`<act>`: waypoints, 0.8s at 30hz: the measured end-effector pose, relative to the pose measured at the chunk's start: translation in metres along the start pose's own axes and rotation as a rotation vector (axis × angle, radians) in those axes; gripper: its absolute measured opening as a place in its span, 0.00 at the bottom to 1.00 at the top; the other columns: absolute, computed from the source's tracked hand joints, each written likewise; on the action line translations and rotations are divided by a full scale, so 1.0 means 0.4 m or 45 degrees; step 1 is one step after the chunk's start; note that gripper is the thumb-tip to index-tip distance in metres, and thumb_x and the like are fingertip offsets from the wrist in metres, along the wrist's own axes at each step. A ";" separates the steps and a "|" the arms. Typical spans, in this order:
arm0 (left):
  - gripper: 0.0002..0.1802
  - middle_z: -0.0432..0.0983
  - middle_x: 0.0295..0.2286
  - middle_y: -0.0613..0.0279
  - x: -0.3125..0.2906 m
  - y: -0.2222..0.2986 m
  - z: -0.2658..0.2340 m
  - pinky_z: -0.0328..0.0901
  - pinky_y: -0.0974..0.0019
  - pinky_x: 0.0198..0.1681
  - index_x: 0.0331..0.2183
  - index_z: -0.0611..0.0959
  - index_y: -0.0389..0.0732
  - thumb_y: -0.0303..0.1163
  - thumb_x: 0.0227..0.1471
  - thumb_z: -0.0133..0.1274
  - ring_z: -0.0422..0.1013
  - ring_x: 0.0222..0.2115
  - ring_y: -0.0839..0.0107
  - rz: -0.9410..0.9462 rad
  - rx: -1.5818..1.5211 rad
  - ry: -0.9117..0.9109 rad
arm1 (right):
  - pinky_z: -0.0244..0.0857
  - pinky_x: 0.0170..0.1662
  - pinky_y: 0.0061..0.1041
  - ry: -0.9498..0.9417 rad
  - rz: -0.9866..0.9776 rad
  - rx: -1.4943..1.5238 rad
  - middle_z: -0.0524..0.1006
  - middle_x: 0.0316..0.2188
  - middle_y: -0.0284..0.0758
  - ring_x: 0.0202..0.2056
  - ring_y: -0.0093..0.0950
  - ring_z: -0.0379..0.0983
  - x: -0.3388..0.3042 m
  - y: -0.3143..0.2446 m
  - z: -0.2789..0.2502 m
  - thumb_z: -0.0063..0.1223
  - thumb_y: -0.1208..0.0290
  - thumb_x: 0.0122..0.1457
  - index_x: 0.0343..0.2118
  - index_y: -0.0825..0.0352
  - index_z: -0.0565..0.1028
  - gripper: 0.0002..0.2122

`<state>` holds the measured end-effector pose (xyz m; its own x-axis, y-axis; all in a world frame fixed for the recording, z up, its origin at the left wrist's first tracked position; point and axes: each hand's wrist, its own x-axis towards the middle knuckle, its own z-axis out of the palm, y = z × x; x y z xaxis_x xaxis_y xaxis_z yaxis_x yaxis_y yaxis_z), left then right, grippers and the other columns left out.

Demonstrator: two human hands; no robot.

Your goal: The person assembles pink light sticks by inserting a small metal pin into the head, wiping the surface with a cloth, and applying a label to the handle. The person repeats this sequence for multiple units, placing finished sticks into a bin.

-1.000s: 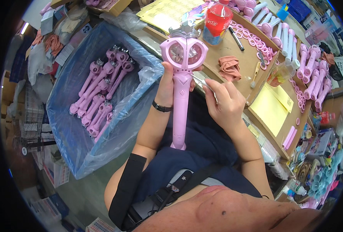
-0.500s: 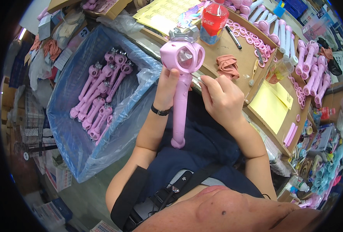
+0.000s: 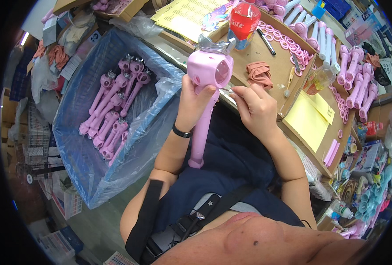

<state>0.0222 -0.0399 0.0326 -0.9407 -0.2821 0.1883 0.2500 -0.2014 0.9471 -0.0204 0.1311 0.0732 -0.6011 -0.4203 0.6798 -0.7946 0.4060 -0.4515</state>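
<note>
My left hand (image 3: 190, 102) is wrapped round the neck of a pink toy wand (image 3: 208, 68), just below its round, windowed head. A silver crown (image 3: 216, 45) tops the wand, and its long handle hangs down in front of my dark clothing. Close by on the right, my right hand (image 3: 258, 108) is closed in a pinch, thumb against forefinger. A thin, pale sliver shows from the fingertips toward the wand's neck; its kind is too small to make out. Whether it touches the wand, I cannot tell.
A blue crate (image 3: 79, 165) lined with clear plastic holds several finished-looking pink wands at left. On the bench, a cardboard tray (image 3: 244, 66) carries pink rings, a black marker (image 3: 266, 42), a crumpled orange cloth (image 3: 259, 74) and a red-labelled bottle (image 3: 243, 24). Yellow paper (image 3: 308, 126) lies nearer right.
The wand has turned in my left hand, so its head faces more to the right and its lower end has swung slightly left. My right hand stays beside it, pinching.
</note>
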 end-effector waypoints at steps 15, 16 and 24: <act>0.40 0.72 0.39 0.52 -0.017 -0.087 -0.003 0.66 0.68 0.41 0.45 0.62 0.34 0.40 0.37 0.68 0.71 0.39 0.69 0.199 0.597 0.152 | 0.60 0.27 0.16 -0.349 1.209 0.943 0.73 0.20 0.25 0.24 0.13 0.65 -0.096 0.063 0.045 0.52 0.68 0.57 0.33 0.71 0.77 0.10; 0.41 0.73 0.38 0.54 -0.020 -0.089 -0.003 0.66 0.68 0.40 0.46 0.62 0.34 0.40 0.37 0.69 0.71 0.38 0.68 0.181 0.481 0.111 | 0.62 0.30 0.18 -0.337 1.190 0.986 0.75 0.25 0.25 0.26 0.14 0.66 -0.108 0.062 0.047 0.51 0.67 0.58 0.33 0.71 0.77 0.11; 0.52 0.72 0.40 0.54 -0.037 -0.072 -0.131 0.66 0.74 0.23 0.49 0.66 0.30 0.72 0.41 0.44 0.70 0.25 0.75 -0.126 -0.215 -0.015 | 0.64 0.40 0.29 0.105 0.727 -0.229 0.74 0.29 0.39 0.34 0.36 0.70 -0.279 0.222 -0.248 0.53 0.71 0.54 0.29 0.69 0.76 0.07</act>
<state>0.0411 -0.0789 -0.0111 -0.9650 -0.2425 0.0999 0.1898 -0.3828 0.9041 -0.0153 0.2946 0.0145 -0.9138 -0.0339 0.4047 -0.3168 0.6830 -0.6582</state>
